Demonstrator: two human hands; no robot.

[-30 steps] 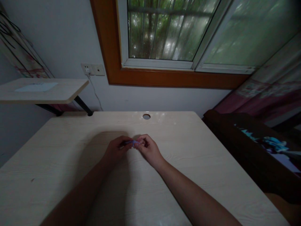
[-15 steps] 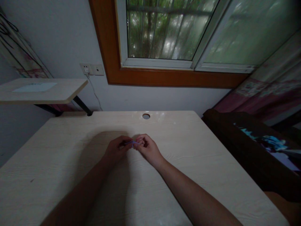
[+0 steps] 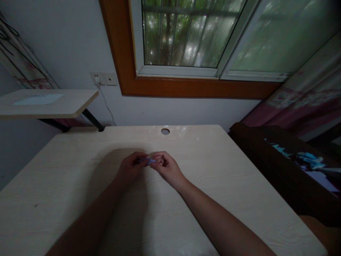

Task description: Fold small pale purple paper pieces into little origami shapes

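Note:
My left hand (image 3: 131, 166) and my right hand (image 3: 166, 168) meet fingertip to fingertip over the middle of a pale wooden desk (image 3: 80, 192). Between them they pinch a small thin purple object (image 3: 148, 161), too small and dim to name. Both hands have their fingers curled in and pressed on it. Both forearms reach in from the bottom edge of the view.
A round cable hole (image 3: 165, 131) sits near the desk's far edge. A smaller side table (image 3: 48, 104) stands at the left below a wall socket (image 3: 103, 78) with a cord. A window (image 3: 186, 35) is ahead; dark furniture (image 3: 282, 167) and a curtain stand at the right.
The hands stay together on the purple object and have shifted only slightly up and left in view, the view itself drifting a little.

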